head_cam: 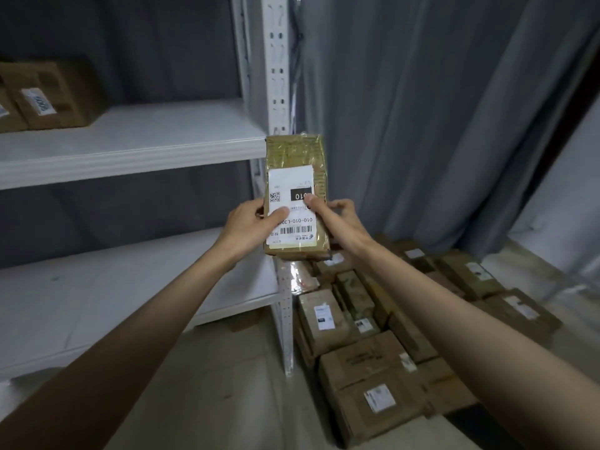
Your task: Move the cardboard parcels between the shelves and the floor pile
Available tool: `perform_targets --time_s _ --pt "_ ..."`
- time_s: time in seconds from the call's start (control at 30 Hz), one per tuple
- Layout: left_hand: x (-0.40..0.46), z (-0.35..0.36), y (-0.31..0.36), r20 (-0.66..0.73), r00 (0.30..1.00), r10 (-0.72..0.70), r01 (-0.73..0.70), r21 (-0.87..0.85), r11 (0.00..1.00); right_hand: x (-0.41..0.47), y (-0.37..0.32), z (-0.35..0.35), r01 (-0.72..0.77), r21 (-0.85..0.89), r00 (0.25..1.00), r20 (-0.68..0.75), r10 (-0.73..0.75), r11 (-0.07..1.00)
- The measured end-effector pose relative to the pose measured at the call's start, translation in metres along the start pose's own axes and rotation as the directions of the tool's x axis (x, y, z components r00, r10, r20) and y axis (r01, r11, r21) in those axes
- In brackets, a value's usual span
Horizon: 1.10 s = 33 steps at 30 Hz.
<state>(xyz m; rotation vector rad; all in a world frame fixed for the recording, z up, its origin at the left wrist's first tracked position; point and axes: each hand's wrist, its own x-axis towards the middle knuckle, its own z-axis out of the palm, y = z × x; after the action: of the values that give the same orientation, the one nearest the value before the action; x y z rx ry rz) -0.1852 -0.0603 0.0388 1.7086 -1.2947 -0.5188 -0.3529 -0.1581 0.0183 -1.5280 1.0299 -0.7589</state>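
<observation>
I hold a slim cardboard parcel [297, 164] upright in front of the white shelf post, its white shipping label facing me. My left hand [248, 224] grips its left edge with the thumb lying on the label. My right hand [337, 219] grips its right edge, thumb pressed on the black patch of the label. Below and to the right, a floor pile of several cardboard parcels [383, 339] lies beside the shelf unit. Two more parcels [48, 95] sit at the left end of the upper shelf [136, 141].
The white metal shelf unit has a lower shelf [97, 297] at about waist height and a perforated upright post [279, 60]. Grey curtains [438, 108] hang behind the pile. Bare floor [227, 394] lies in front of the shelves.
</observation>
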Motion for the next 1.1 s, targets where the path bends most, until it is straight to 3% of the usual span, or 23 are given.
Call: perform_targets --time_s 0.23,0.5,0.83,1.1 --pt "0.008 0.129 0.052 0.160 0.986 -0.047 0.067 -0.121 0.990 -0.027 0.046 -0.135 -0.089 -0.023 0.992 -0.087 0.087 0.996" --pt "0.006 0.253 0.085 0.239 0.965 -0.104 0.144 -0.158 0.977 -0.039 0.106 -0.253 -0.168 -0.052 0.984 -0.062 0.165 0.984" --pt "0.028 0.326 0.061 0.295 0.938 -0.185 0.213 -0.064 0.975 -0.024 0.169 -0.290 -0.300 0.027 0.953 -0.032 0.301 0.953" --pt "0.088 0.360 0.006 0.373 0.906 -0.201 0.230 -0.034 0.973 0.040 0.216 -0.287 -0.407 0.046 0.913 0.019 0.407 0.912"
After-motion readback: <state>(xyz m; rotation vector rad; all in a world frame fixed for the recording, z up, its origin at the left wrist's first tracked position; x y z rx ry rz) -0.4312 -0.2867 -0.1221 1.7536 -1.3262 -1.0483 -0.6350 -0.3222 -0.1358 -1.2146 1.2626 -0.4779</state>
